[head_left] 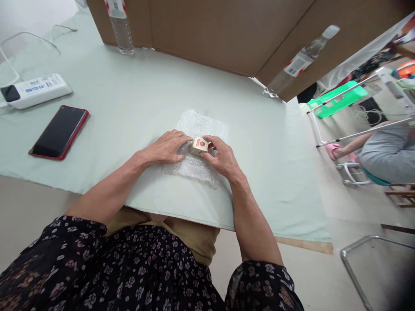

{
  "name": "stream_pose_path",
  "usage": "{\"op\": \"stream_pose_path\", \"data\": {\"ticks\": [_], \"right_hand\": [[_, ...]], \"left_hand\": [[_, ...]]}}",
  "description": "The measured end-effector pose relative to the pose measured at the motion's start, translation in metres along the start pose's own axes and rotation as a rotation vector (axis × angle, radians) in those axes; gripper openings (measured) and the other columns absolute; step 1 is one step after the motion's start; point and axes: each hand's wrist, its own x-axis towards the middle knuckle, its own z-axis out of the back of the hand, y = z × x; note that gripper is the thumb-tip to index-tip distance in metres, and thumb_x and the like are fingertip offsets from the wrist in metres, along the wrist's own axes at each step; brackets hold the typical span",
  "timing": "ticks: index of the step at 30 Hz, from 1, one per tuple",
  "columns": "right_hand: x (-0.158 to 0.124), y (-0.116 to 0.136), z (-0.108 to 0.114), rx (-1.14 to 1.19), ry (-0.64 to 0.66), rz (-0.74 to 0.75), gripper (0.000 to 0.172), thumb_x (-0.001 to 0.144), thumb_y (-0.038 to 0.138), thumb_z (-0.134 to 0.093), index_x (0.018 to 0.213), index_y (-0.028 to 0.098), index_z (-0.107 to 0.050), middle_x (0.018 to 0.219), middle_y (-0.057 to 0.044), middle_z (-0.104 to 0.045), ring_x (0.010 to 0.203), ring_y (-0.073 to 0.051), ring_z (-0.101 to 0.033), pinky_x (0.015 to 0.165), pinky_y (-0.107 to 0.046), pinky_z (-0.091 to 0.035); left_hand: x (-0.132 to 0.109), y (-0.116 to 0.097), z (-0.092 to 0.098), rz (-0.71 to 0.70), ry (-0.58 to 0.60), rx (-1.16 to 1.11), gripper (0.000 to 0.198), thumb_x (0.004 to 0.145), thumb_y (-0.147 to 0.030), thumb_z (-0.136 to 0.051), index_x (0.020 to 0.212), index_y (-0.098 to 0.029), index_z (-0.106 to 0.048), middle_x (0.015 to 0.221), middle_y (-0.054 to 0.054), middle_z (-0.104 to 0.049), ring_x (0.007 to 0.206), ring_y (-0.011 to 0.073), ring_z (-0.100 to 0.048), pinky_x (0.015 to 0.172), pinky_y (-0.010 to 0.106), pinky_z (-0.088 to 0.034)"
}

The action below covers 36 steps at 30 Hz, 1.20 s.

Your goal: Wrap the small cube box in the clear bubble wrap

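A small cream-coloured box (199,145) with red print sits over a sheet of bubble wrap (204,123) on the cloth-covered table. My right hand (222,157) grips the box from its right side, thumb at the front and fingers behind. On the left, my left hand (168,147) rests on the wrap's edge, its thumb and fingers apart, the fingertips close to the box. Whether those fingertips touch the box I cannot tell. The wrap lies flat, partly covered by both hands.
A red-cased phone (58,131) and a white device (39,90) with a cable lie at the left. A cardboard panel (207,34) stands at the back, with a water bottle (121,32) and another bottle (300,62) before it. Another person (385,151) sits at the right.
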Motion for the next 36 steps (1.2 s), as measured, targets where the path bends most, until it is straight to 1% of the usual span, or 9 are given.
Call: {"op": "stream_pose_path", "data": {"ticks": [3, 6, 8, 12, 16, 23, 30, 33, 36], "right_hand": [[-0.001, 0.010, 0.011, -0.053, -0.070, 0.041, 0.053, 0.081, 0.029, -0.070, 0.133, 0.023, -0.059, 0.136, -0.012, -0.064, 0.096, -0.024, -0.067, 0.090, -0.045, -0.055], [-0.010, 0.031, 0.028, -0.148, -0.171, 0.083, 0.037, 0.088, 0.033, -0.067, 0.123, 0.024, -0.063, 0.123, -0.009, -0.069, 0.089, -0.023, -0.067, 0.090, -0.045, -0.051], [-0.022, 0.046, 0.034, -0.210, -0.050, 0.140, 0.026, 0.090, 0.034, -0.067, 0.114, 0.023, -0.065, 0.105, -0.005, -0.074, 0.086, -0.022, -0.067, 0.088, -0.042, -0.047], [-0.052, 0.062, 0.017, -0.497, 0.209, 0.277, 0.033, 0.088, 0.034, -0.071, 0.116, 0.017, -0.066, 0.124, -0.014, -0.071, 0.101, -0.029, -0.065, 0.086, -0.042, -0.042], [-0.064, 0.056, -0.010, -0.672, 0.106, 0.273, 0.011, 0.089, 0.014, -0.062, 0.098, 0.017, -0.069, 0.116, -0.013, -0.074, 0.094, -0.027, -0.063, 0.083, -0.041, -0.039], [-0.036, 0.042, 0.004, -0.429, -0.184, 0.198, 0.011, 0.096, 0.019, -0.057, 0.092, 0.021, -0.068, 0.106, -0.007, -0.078, 0.096, -0.024, -0.067, 0.084, -0.039, -0.041], [0.004, 0.012, 0.009, 0.050, -0.204, 0.007, 0.018, 0.089, 0.038, -0.066, 0.080, 0.022, -0.065, 0.116, -0.009, -0.074, 0.111, -0.025, -0.067, 0.097, -0.042, -0.049], [0.009, 0.003, 0.000, 0.248, -0.182, -0.116, 0.026, 0.085, 0.048, -0.070, 0.080, 0.022, -0.065, 0.105, -0.007, -0.075, 0.100, -0.023, -0.069, 0.093, -0.039, -0.052], [0.008, 0.002, -0.005, 0.324, -0.172, -0.171, 0.028, 0.085, 0.050, -0.069, 0.083, 0.022, -0.066, 0.091, -0.003, -0.074, 0.084, -0.019, -0.067, 0.082, -0.035, -0.053]], "left_hand": [[0.000, 0.002, -0.001, 0.010, -0.010, -0.006, 0.057, 0.077, -0.029, -0.054, 0.133, -0.019, -0.057, 0.123, 0.011, -0.067, 0.113, 0.0294, -0.059, 0.102, 0.046, -0.044], [0.001, 0.004, -0.002, 0.020, -0.027, -0.036, 0.057, 0.076, -0.029, -0.053, 0.132, -0.021, -0.058, 0.125, 0.009, -0.068, 0.116, 0.0293, -0.058, 0.103, 0.046, -0.045], [0.002, 0.004, -0.002, 0.041, -0.037, -0.061, 0.056, 0.075, -0.028, -0.052, 0.131, -0.020, -0.059, 0.124, 0.009, -0.068, 0.115, 0.0288, -0.059, 0.103, 0.045, -0.046], [0.002, 0.001, 0.000, 0.102, -0.071, -0.109, 0.056, 0.076, -0.027, -0.053, 0.130, -0.016, -0.062, 0.123, 0.010, -0.069, 0.115, 0.0287, -0.060, 0.102, 0.044, -0.048], [0.002, -0.006, 0.004, 0.127, -0.135, -0.180, 0.047, 0.081, -0.035, -0.058, 0.124, -0.017, -0.066, 0.125, 0.011, -0.069, 0.119, 0.0292, -0.060, 0.105, 0.045, -0.048], [0.004, -0.015, 0.006, 0.004, -0.206, -0.398, 0.050, 0.080, -0.060, -0.069, 0.114, -0.023, -0.071, 0.124, 0.009, -0.071, 0.122, 0.0280, -0.061, 0.108, 0.045, -0.046], [0.015, -0.016, -0.013, 0.167, -0.381, -0.495, 0.019, 0.079, -0.038, -0.068, 0.079, -0.019, -0.067, 0.123, 0.011, -0.072, 0.114, 0.0251, -0.065, 0.096, 0.038, -0.053], [0.020, -0.018, -0.016, 0.257, -0.409, -0.621, 0.022, 0.079, -0.039, -0.068, 0.073, -0.017, -0.065, 0.125, 0.011, -0.072, 0.105, 0.0226, -0.068, 0.090, 0.035, -0.053], [0.023, -0.021, -0.016, 0.299, -0.387, -0.718, 0.024, 0.076, -0.040, -0.070, 0.074, -0.017, -0.066, 0.103, 0.008, -0.075, 0.086, 0.0176, -0.066, 0.077, 0.029, -0.051]]}}
